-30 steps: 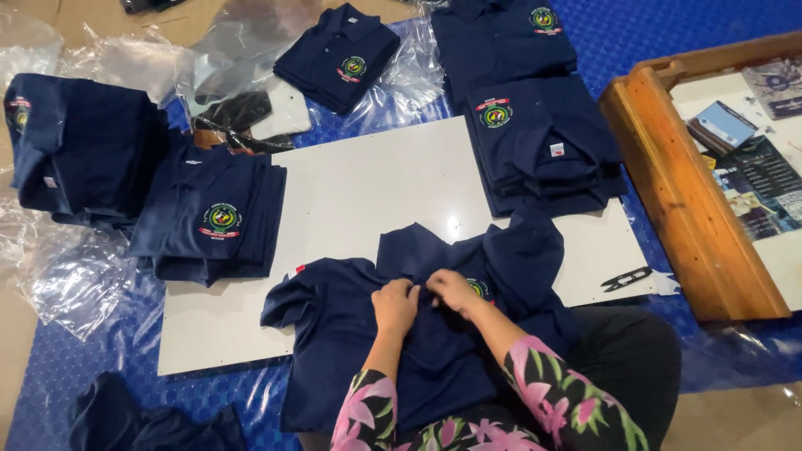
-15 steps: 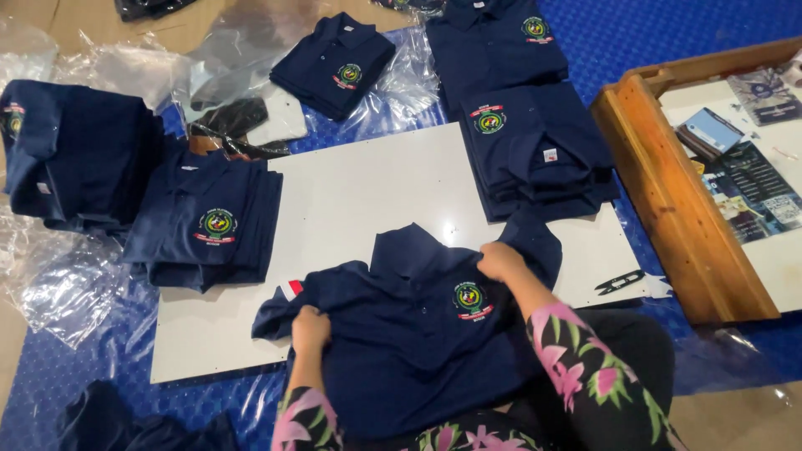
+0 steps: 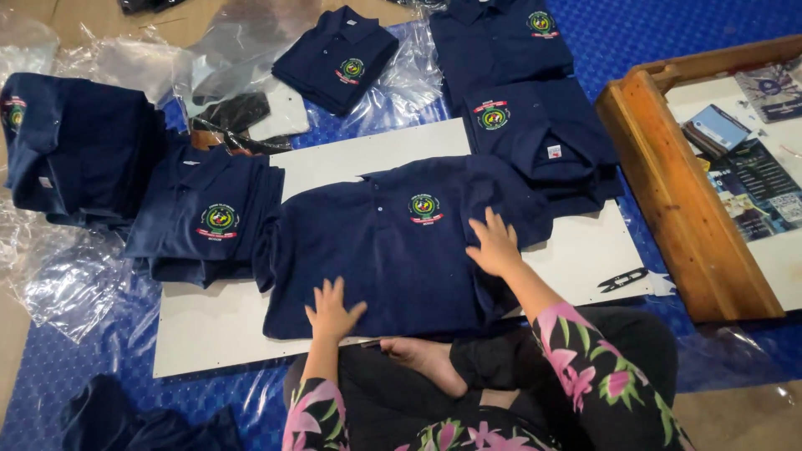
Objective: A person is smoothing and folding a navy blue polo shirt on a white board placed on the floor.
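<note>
Navy polo shirt (image 3: pixel 393 250) lies spread face-up on the white board (image 3: pixel 368 154). Left hand (image 3: pixel 332 307) and right hand (image 3: pixel 494 242) rest flat on it, fingers splayed, grasping nothing. Folded shirt stack (image 3: pixel 205 221) lies just beside.

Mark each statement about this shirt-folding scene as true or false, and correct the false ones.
1. Both hands lie flat on the navy polo shirt spread on the white board. True: the left hand and the right hand rest on it with fingers spread.
2. The spread shirt lies face down. False: its round chest badge faces up.
3. Small black snips lie on the board to the right of the shirt. True.
4. The right hand holds the snips. False: they lie apart from it, untouched.
5. A stack of folded navy shirts sits left of the spread shirt. True.
6. The wooden frame stands on the left side. False: it is on the right.
</note>
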